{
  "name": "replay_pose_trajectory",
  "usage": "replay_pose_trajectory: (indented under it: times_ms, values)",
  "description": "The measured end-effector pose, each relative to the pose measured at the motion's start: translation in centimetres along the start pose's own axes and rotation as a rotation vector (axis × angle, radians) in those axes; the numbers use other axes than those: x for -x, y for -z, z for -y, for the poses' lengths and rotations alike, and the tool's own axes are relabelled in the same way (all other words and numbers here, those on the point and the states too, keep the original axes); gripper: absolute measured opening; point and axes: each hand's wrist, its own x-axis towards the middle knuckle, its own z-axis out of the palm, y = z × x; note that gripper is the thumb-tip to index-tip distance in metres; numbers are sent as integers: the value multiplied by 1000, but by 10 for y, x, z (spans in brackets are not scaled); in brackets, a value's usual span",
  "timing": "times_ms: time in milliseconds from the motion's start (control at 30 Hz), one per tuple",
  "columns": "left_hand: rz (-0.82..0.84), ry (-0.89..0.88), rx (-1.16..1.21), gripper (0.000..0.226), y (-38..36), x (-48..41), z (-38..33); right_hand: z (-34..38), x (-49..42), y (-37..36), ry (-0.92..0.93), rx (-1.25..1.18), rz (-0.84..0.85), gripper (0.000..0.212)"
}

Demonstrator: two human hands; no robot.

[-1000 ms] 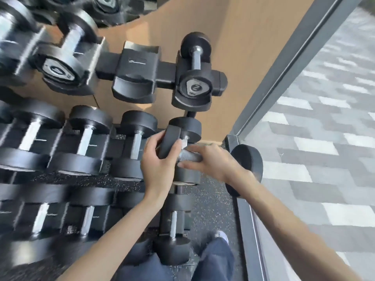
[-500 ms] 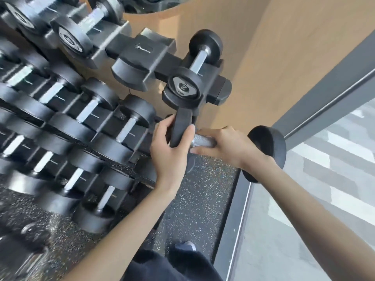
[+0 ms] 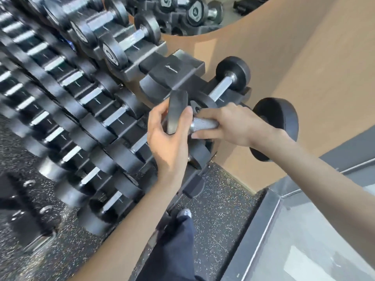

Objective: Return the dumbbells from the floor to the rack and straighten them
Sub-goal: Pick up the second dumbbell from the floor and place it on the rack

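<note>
dumbbell (image 3: pixel 203 125) has risen nearer the top rack (image 3: pixel 178 72)

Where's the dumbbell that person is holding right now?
Head view, centre: the held dumbbell is off the rack, left hand on one end, right hand round its handle, in front of the small racked dumbbell at the right end.

The rack (image 3: pixel 132 71) climbs in slanted tiers from the middle out toward ten o'clock. Its black cradles are packed with rows of dumbbells (image 3: pixel 113 118), which blur at the far end. Near one o'clock a small dumbbell (image 3: pixel 223 86) sits in the top tier's last cradle, just beside a black saddle (image 3: pixel 174 72) bearing a logo. The rack stands on speckled rubber floor (image 3: pixel 219 203), where a shoe (image 3: pixel 184 212) rests at six o'clock.
</note>
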Motion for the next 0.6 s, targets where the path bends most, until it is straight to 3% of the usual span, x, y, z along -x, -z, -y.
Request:
replay_pose_trajectory:
  times_ms: [200, 333, 467, 600]
  values:
    - [-99, -39, 66, 25, -38, -64, -1, -40, -80, 32, 141, 63, 1, 59]
    - [-226, -73, 58, 34, -57, -111, 12, -64, -135, 43, 218, 94, 50, 60]
    - [-303, -67, 48, 27, -72, -151, 25, -80, -188, 50, 264, 55, 159, 48]
    - [-408, -36, 49, 18, -87, -185, 52, -100, -238, 45, 297, 74, 267, 61]
